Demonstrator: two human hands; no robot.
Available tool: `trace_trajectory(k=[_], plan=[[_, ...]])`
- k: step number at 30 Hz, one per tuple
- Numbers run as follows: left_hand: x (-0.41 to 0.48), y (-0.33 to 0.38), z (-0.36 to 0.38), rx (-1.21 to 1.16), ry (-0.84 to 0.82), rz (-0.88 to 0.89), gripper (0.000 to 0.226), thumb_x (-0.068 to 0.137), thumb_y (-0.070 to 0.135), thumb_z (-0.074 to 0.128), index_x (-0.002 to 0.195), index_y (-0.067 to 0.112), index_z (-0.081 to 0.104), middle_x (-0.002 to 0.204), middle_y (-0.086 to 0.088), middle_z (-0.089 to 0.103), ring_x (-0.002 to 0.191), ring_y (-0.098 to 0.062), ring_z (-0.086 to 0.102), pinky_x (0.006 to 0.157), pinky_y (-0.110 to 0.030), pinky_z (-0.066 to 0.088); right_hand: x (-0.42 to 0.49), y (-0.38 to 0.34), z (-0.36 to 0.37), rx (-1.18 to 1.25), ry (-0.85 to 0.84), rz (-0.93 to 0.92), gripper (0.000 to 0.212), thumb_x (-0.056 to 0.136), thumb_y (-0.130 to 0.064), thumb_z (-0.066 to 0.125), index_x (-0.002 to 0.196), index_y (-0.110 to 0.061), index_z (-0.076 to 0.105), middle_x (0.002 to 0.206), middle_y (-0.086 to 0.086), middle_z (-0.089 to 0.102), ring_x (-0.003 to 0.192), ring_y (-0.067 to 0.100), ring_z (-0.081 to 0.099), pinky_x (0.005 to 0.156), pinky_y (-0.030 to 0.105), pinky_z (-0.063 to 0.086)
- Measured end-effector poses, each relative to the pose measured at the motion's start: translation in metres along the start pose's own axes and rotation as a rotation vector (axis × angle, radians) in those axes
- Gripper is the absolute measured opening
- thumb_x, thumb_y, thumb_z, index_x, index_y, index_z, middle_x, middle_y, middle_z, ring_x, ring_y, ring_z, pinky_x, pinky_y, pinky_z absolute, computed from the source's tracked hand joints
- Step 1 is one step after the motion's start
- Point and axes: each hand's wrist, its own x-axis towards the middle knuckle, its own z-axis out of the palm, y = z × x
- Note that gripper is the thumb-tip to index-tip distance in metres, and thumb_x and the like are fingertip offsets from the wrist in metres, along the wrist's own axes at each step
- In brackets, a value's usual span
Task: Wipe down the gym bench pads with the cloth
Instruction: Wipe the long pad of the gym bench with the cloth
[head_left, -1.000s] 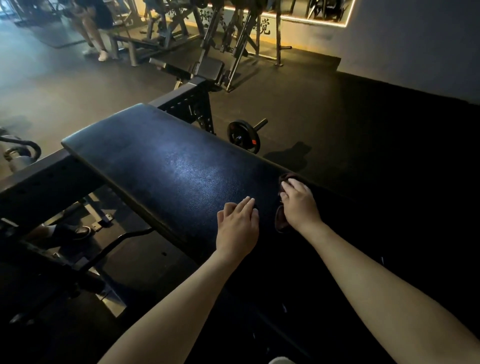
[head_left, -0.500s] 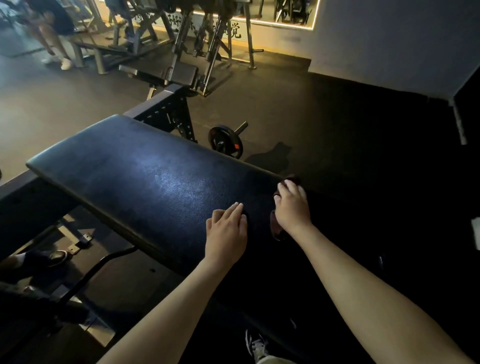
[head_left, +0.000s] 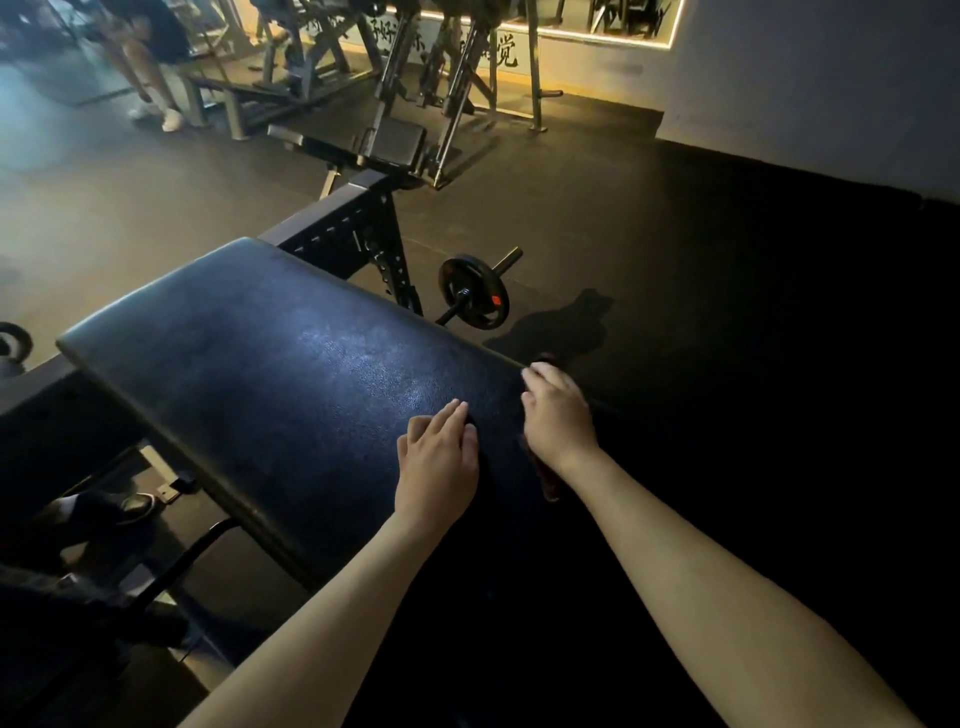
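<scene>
Wipe in progress, near end of pad.

Black padded vinyl bench pad (head_left: 291, 374): firm, finely grained, with a sheen under the light. Judged smooth and a little slippery, so a cloth should glide on it.

Dark reddish soft cloth (head_left: 546, 480): lies on the pad's right edge, almost wholly under the right hand (head_left: 560, 415); only small parts show at the wrist and beyond the fingers. Judged light and limp, likely to bunch. Best held from above, palm spread over its middle and fingers hooking the leading edge.

Right hand: on top of the cloth, fingers bent down over it.

Left hand (head_left: 439, 462): flat on the bare pad just beside it, fingers straight and together, holding nothing.

Versus one second ago: both hands sit at much the same spot on the pad. The right fingers lay straighter then; now they curl. The left hand is unchanged, flat.
</scene>
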Motion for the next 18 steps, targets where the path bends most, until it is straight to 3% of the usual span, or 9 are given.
trace_trajectory(k=[4,7,11,15,18], plan=[[0.005,-0.003,0.001,-0.099,0.112,0.033,0.047,0.100,0.031,0.037,0.133,0.010,0.063,0.137,-0.004,0.063,0.117,-0.022,0.050,0.104,-0.034,0.032,-0.007,-0.035,0.021,0.122,-0.248,-0.316,0.038,0.097,-0.010,0.049,0.132,-0.003,0.061,0.140,0.012,0.056,0.132,0.029,0.049,0.113,0.028,0.029],[-0.001,-0.009,0.000,-0.095,0.168,0.059,0.050,0.098,0.032,0.037,0.128,0.004,0.066,0.131,-0.010,0.066,0.109,-0.027,0.053,0.102,-0.027,0.031,0.010,-0.018,0.018,0.089,-0.163,-0.309,0.038,0.094,-0.007,0.049,0.129,0.000,0.062,0.135,0.017,0.059,0.128,0.036,0.051,0.112,0.036,0.031],[-0.007,-0.010,0.001,-0.083,0.142,0.034,0.047,0.100,0.032,0.041,0.131,0.007,0.065,0.134,-0.006,0.065,0.111,-0.026,0.051,0.103,-0.027,0.033,0.017,0.001,0.011,-0.009,-0.059,-0.091,0.043,0.102,-0.019,0.048,0.144,-0.006,0.049,0.150,0.010,0.043,0.142,0.032,0.031,0.118,0.032,0.016],[-0.011,-0.008,-0.001,-0.076,0.151,0.057,0.055,0.098,0.037,0.034,0.127,0.004,0.067,0.130,-0.009,0.067,0.111,-0.029,0.055,0.104,-0.027,0.033,-0.023,-0.018,0.021,0.064,-0.157,-0.295,0.036,0.097,-0.018,0.051,0.129,-0.008,0.064,0.135,0.009,0.059,0.127,0.035,0.050,0.113,0.034,0.030],[-0.020,-0.010,-0.003,-0.111,0.142,0.059,0.055,0.097,0.038,0.034,0.127,0.006,0.067,0.129,-0.006,0.068,0.115,-0.024,0.054,0.106,-0.026,0.033,-0.051,-0.017,0.017,0.087,-0.256,-0.438,0.037,0.098,-0.021,0.046,0.127,-0.010,0.065,0.133,0.006,0.062,0.125,0.032,0.052,0.114,0.034,0.034]])
